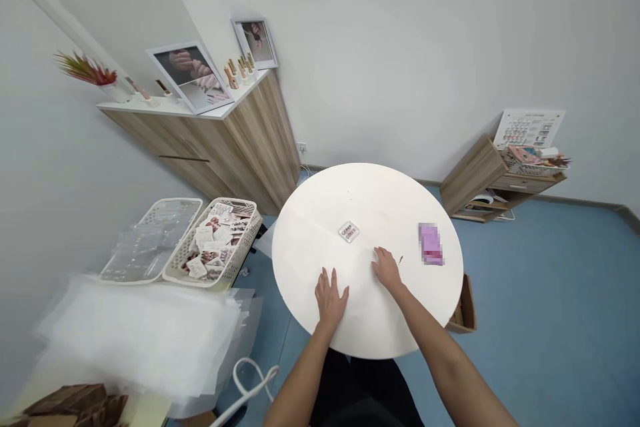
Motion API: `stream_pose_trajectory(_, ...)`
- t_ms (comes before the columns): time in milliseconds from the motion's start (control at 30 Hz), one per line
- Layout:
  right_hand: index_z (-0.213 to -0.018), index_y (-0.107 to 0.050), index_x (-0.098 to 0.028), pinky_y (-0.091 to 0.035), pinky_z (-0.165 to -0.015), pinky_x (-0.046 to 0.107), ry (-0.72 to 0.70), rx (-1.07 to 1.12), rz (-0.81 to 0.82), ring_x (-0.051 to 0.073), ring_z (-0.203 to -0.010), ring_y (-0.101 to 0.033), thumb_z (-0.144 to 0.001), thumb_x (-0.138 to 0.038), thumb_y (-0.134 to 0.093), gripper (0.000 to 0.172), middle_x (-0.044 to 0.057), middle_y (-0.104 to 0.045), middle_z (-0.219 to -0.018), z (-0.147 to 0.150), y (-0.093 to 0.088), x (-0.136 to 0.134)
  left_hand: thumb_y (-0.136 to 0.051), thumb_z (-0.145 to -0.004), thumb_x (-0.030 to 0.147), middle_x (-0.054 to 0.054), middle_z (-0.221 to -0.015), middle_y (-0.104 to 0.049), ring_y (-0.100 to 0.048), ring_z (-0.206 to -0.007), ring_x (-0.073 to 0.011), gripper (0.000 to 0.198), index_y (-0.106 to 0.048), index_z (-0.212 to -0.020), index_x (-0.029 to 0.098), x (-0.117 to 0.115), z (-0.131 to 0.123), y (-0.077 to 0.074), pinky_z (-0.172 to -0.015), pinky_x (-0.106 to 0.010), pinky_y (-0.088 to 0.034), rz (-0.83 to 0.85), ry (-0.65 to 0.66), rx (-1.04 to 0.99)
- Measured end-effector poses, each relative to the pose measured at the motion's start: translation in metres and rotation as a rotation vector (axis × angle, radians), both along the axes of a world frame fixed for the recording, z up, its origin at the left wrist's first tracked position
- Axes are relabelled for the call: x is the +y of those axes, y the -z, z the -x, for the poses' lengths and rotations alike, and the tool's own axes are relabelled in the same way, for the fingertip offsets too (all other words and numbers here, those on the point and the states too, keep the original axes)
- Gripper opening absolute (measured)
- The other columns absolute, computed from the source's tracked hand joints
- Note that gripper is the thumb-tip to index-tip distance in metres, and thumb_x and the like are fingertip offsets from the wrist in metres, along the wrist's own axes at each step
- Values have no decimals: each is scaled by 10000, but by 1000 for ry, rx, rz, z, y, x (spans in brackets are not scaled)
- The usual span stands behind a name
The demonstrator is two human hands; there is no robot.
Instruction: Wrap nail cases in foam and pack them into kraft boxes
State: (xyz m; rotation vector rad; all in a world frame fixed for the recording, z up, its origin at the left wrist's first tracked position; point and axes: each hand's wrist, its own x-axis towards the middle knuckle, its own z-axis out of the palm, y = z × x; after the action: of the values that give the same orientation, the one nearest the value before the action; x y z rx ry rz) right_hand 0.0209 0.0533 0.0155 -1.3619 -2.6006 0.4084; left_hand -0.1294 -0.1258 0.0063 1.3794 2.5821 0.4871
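On the round white table [320, 207] lies a small clear case [349, 231] with rows of pinkish pieces in it that look like press-on nails. My left hand [331, 297] rests on the tabletop nearer to me than the case, fingers spread and nothing in them. To the right, my right hand [387, 269] is on the table with its fingers slightly bent and apart, holding nothing that I can see. Just beyond it lies a tiny dark sliver [401, 259]. A blurred-out purple item [431, 244] sits toward the table's right side.
At left stand a white basket [254, 230] full of small packs and another basket [167, 201] of clear plastic, near stacked translucent sheets [145, 333]. A wooden cabinet [260, 140] is behind. A cardboard box [466, 310] and low shelf unit [473, 170] are at right.
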Motion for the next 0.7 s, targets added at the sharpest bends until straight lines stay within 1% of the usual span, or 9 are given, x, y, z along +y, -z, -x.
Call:
stream_pose_trajectory(67,-1383,-447,-145,-414,-1028,430,-2,3,18,297,-1247,-497,-861,-288,-504,544,167,-534,-1365,36,0,11,-520,-877,442,-197,-1582,-213,-251,-1426,-400,706,-321,-1495,164,7,-9,7,-1099,-603,-264,13,0,7)
stream_pose_trajectory(167,-1438,-354,-121,-351,-1084,435,-20,-11,35,314,-1323,-419,-852,-380,-533,666,182,-461,-1439,83,2,28,-527,-860,505,-179,-1596,-173,-181,-1451,-399,801,-216,-1533,204,9,-14,20,-1124,-638,-167,15,13,42)
stream_pose_trajectory(233,-1462,-303,-108,-316,-1099,463,-10,-28,48,339,-1356,-372,-848,-423,-534,728,198,-408,-1478,106,4,37,-528,-849,547,-168,-1604,-143,-132,-1463,-397,846,-173,-1543,220,7,-14,28,-1139,-637,-110,16,25,81)
stream_pose_trajectory(333,-1483,-250,-105,-269,-1105,525,-9,-53,71,367,-1371,-336,-852,-436,-518,761,215,-377,-1494,126,12,46,-523,-832,610,-158,-1610,-121,-85,-1471,-396,886,-158,-1546,232,4,-14,35,-1152,-629,-59,35,45,123)
stream_pose_trajectory(433,-1480,-247,-125,-278,-1098,529,-62,-2,51,352,-1322,-393,-857,-373,-504,719,210,-453,-1428,130,19,52,-513,-810,672,-153,-1609,-134,-68,-1470,-407,931,-145,-1546,237,4,-12,39,-1149,-639,-45,57,62,129)
stream_pose_trajectory(500,-1470,-257,-122,-327,-1076,504,-74,81,19,340,-1272,-437,-852,-333,-502,697,213,-494,-1373,124,19,57,-522,-789,700,-157,-1606,-143,-66,-1468,-413,964,-144,-1546,237,8,-8,40,-1145,-643,-41,64,77,131)
stream_pose_trajectory(567,-1462,-256,-113,-369,-1053,493,-52,171,-6,337,-1252,-449,-853,-326,-500,690,218,-500,-1351,112,15,65,-541,-768,716,-162,-1605,-140,-73,-1467,-415,990,-154,-1544,240,16,1,40,-1141,-645,-40,71,120,129)
stream_pose_trajectory(633,-1462,-247,-128,-392,-1040,503,-40,252,-19,335,-1256,-445,-861,-333,-493,681,209,-488,-1361,94,8,75,-571,-745,722,-165,-1606,-123,-80,-1466,-417,1014,-162,-1543,246,29,15,38,-1136,-651,-48,85,205,118)
stream_pose_trajectory(700,-1464,-242,-162,-406,-1037,507,-56,306,-15,325,-1274,-436,-861,-327,-492,673,184,-475,-1381,72,-1,82,-611,-711,727,-167,-1607,-108,-81,-1465,-420,1052,-168,-1541,254,47,31,34,-1128,-659,-65,104,331,106)
